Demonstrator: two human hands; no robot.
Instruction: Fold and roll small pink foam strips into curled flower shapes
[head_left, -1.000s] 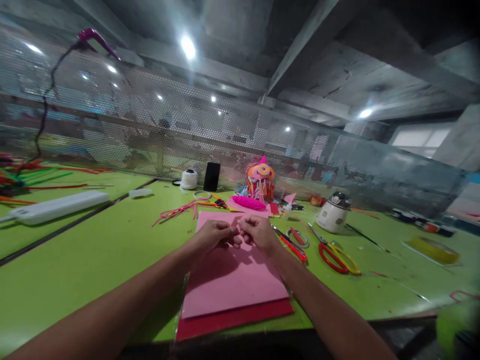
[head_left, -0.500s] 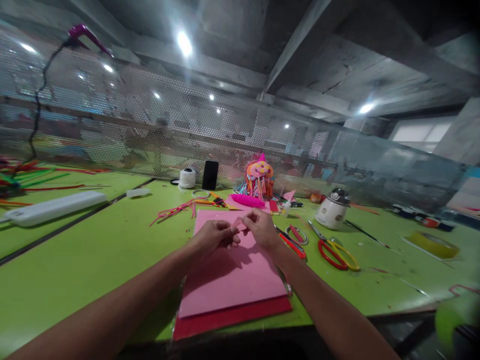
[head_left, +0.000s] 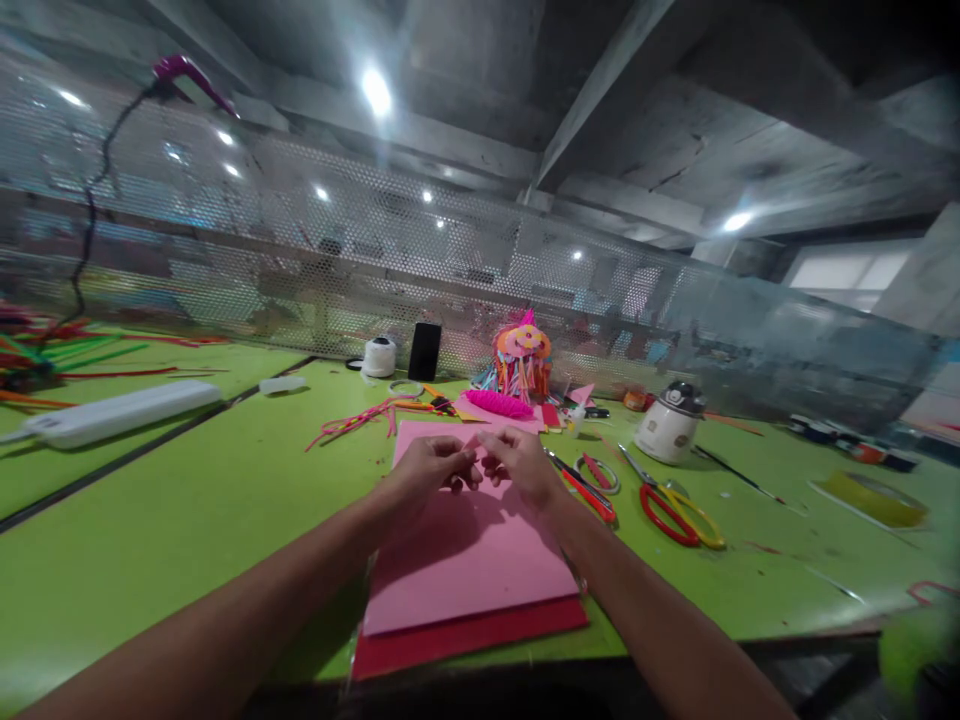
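Note:
My left hand (head_left: 439, 466) and my right hand (head_left: 519, 464) meet over a pink sheet (head_left: 472, 560). Fingers of both hands pinch a small pink piece of paper (head_left: 472, 443), mostly covered by the fingertips. Under the pink sheet a red sheet (head_left: 472, 638) shows along the near edge. Just beyond the hands lies a bright pink fuzzy roll (head_left: 498, 404) on more pink paper. To the right of my right hand rest a red-orange utility knife (head_left: 589, 492) and a roll of tape (head_left: 600, 472).
Scissors with red and yellow handles (head_left: 681, 513) lie to the right, near a white pot-shaped container (head_left: 670, 425). Behind stand a fringed, colourful craft figure (head_left: 522, 355), a black phone (head_left: 425, 350) and a white spool (head_left: 379, 357). A white power strip (head_left: 135, 413) lies left. Perforated metal screens the back.
My right fingers have curled slightly closer to the left ones around the small pink paper. The whole view has shifted slightly; the things on the table stay in place.

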